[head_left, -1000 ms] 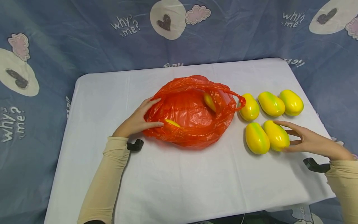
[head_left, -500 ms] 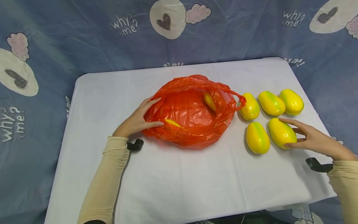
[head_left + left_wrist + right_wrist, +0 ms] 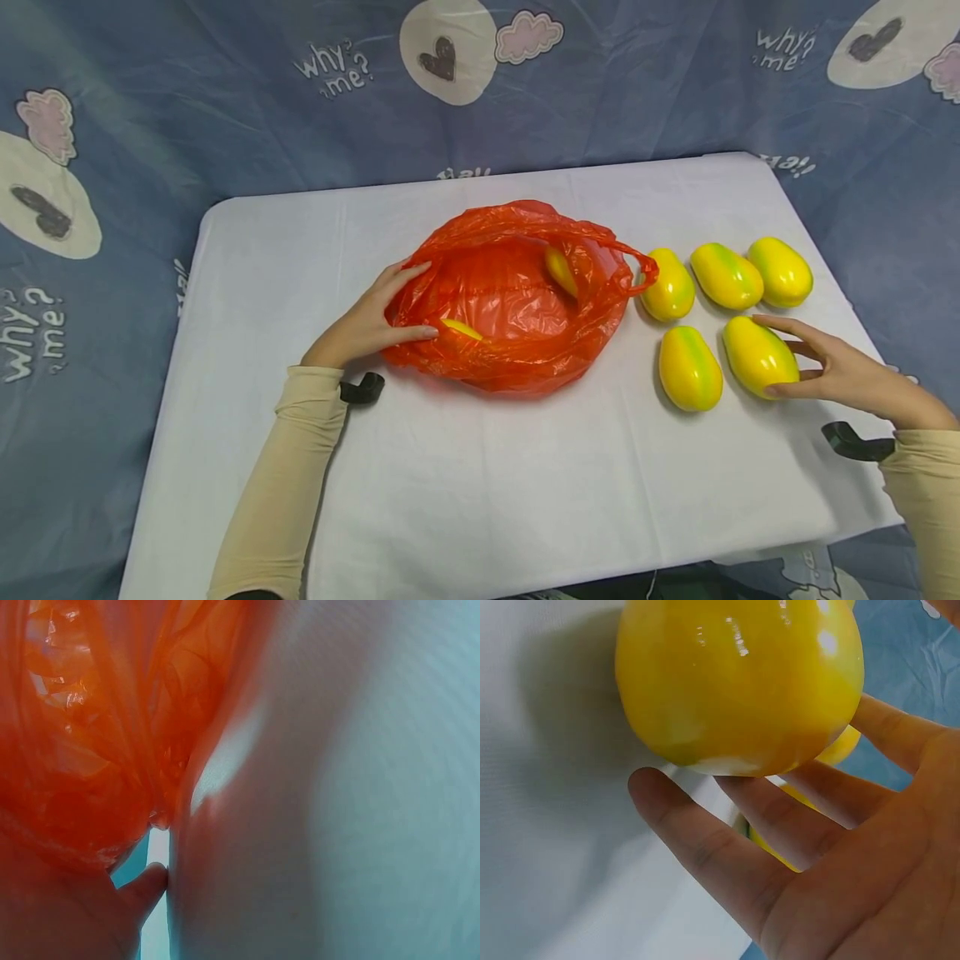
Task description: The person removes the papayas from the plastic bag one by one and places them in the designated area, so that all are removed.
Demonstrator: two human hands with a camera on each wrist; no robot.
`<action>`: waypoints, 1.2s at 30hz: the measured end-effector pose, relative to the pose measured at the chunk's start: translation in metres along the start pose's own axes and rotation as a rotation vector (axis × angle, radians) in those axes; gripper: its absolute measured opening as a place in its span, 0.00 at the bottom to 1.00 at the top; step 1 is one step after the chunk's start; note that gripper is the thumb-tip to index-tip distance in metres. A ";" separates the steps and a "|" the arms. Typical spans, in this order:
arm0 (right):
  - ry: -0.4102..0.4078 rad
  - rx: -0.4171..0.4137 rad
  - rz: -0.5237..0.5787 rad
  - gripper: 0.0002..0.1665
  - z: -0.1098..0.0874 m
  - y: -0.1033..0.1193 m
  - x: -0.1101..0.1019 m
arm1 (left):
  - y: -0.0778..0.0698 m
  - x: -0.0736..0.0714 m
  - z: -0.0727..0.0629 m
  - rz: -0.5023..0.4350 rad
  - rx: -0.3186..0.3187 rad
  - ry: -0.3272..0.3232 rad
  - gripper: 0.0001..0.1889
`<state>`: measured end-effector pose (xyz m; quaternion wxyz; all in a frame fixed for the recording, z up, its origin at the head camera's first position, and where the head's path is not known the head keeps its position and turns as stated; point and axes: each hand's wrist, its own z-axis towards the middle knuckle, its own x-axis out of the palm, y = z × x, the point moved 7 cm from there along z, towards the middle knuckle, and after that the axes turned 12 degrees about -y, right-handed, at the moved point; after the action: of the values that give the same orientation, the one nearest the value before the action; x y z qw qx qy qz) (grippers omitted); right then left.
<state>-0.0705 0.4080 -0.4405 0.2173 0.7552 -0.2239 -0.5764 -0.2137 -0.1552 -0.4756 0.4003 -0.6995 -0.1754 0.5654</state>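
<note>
A red plastic bag (image 3: 517, 367) lies in the middle of the table with its mouth spread wide. Yellow fruit (image 3: 561, 271) shows inside it. My left hand (image 3: 367, 321) rests on the bag's left rim, its thumb and forefinger stretched apart; in the left wrist view the bag hides most of that hand. At the right, my right hand (image 3: 840, 371) holds a glossy yellow-green mango (image 3: 759, 354) between thumb and fingers. The right wrist view has this mango (image 3: 739, 682) close up, the fingers (image 3: 780, 817) along its side. Another mango (image 3: 690, 368) lies just left of it.
Behind the held mango sit three more mangoes (image 3: 726, 275) in a row, the leftmost beside the bag's handle loop (image 3: 647, 277). A white cloth covers the table (image 3: 487, 492). A blue printed curtain (image 3: 300, 125) hangs behind it.
My right hand has shifted slightly right and away with its mango, opening a gap from the neighbouring mango. Over the last half second it has hardly moved. The left hand and bag stay put.
</note>
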 end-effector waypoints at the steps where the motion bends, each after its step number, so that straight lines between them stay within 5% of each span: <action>1: 0.001 0.003 -0.004 0.62 0.000 0.000 0.000 | 0.000 0.000 0.000 0.001 0.000 -0.001 0.52; 12: -0.099 -0.049 0.006 0.61 0.001 0.009 -0.019 | 0.000 -0.002 -0.004 0.008 -0.001 0.001 0.52; 22: -0.277 -0.284 0.101 0.47 0.020 0.082 -0.053 | -0.003 -0.001 -0.002 0.002 0.014 0.013 0.52; 28: -0.228 -0.409 0.125 0.44 0.033 0.133 -0.055 | -0.006 -0.002 -0.002 0.002 0.020 0.014 0.52; 36: -0.090 -0.420 0.140 0.41 0.057 0.180 -0.042 | -0.004 -0.003 -0.003 0.002 0.020 0.011 0.51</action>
<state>-0.1516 0.2841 -0.3160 0.3991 0.6495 -0.1605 -0.6270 -0.2108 -0.1562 -0.4701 0.4078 -0.6987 -0.1669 0.5636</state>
